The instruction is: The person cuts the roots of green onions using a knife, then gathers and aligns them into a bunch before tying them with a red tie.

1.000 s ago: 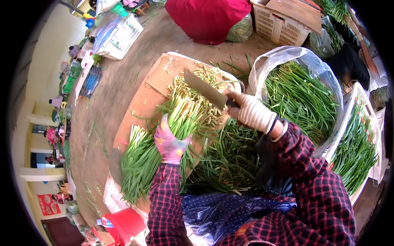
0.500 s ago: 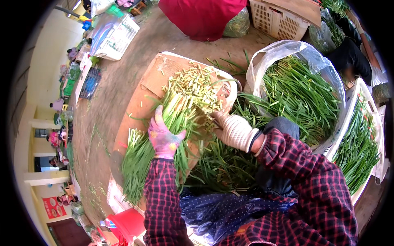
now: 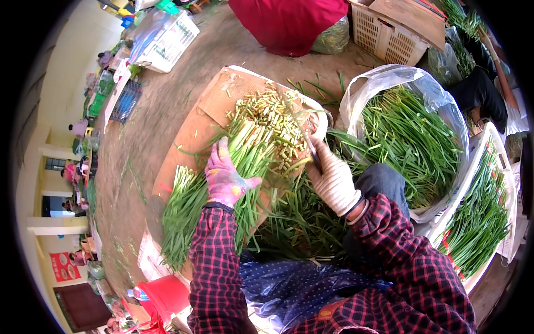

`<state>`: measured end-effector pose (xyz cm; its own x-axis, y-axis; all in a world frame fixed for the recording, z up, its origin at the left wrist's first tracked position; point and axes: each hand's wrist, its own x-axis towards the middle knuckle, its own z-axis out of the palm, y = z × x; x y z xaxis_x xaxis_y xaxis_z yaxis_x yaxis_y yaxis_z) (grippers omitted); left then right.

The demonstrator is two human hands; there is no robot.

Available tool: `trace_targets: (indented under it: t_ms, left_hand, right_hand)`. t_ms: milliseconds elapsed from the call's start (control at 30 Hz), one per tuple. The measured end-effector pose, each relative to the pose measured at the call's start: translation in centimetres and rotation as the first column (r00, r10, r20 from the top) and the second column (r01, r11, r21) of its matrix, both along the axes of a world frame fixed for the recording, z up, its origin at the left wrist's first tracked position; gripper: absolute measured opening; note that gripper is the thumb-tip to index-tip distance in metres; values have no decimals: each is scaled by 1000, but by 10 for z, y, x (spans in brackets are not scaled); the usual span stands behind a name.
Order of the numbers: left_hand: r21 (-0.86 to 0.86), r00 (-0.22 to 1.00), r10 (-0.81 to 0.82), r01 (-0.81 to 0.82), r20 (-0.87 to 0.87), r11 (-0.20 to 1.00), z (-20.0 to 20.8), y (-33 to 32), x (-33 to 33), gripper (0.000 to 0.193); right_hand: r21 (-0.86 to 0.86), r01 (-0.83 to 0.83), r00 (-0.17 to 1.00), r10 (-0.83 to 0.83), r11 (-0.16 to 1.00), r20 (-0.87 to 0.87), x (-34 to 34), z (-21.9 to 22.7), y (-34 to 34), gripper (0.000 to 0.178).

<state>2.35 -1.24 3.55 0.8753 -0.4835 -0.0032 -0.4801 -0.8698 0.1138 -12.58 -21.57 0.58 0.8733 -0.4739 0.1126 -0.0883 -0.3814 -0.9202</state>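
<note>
Since half a second ago, the right hand (image 3: 334,177) has shifted a little to the right and the knife (image 3: 306,133) has come up from the stalks, its blade now showing almost edge-on beside the chopped pieces. The bundle of green stalks (image 3: 250,149) lies on the cardboard-covered tabletop (image 3: 186,131), pale ends pointing away from the person. The left hand (image 3: 225,178), in a stained pink glove, straddles it, thumb set apart from the other fingers, holding the bundle between them. The right hand's fingers, in a ribbed white glove, are wrapped around the knife handle.

The stalks look light, firmish at the pale ends, limp and perhaps slippery along the leaves; they probably bruise easily, so a broad hold behind the pale ends should suit.

Chopped pieces (image 3: 264,111) lie scattered past those ends. A second bundle (image 3: 186,209) lies at the left; loose leaves (image 3: 300,222) fill the near side. To the right stand a plastic bag (image 3: 356,103) of greens and a white crate (image 3: 436,236).
</note>
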Motion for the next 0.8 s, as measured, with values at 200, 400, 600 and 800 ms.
trace_targets:
  t_ms: [200,400,600,800]
  left_hand:
    - [-28,992,-35,32,-118,999,3,4,4,132]
    - [36,990,43,-38,-131,999,6,-1,-1,132]
    - [115,997,40,-32,-62,993,17,-8,-10,134]
    - [161,981,193,-194,23,968,8,-43,-21,145]
  right_hand:
    - [-183,-69,993,85,981,80,-4,-1,-9,48]
    - [-160,-304,947,316,939,59,-18,18,1,47]
    - [-242,-317,946,287,917,-150,-5,1,11,37]
    - [-279,-313,949,286,908,-134,-5,5,18,36]
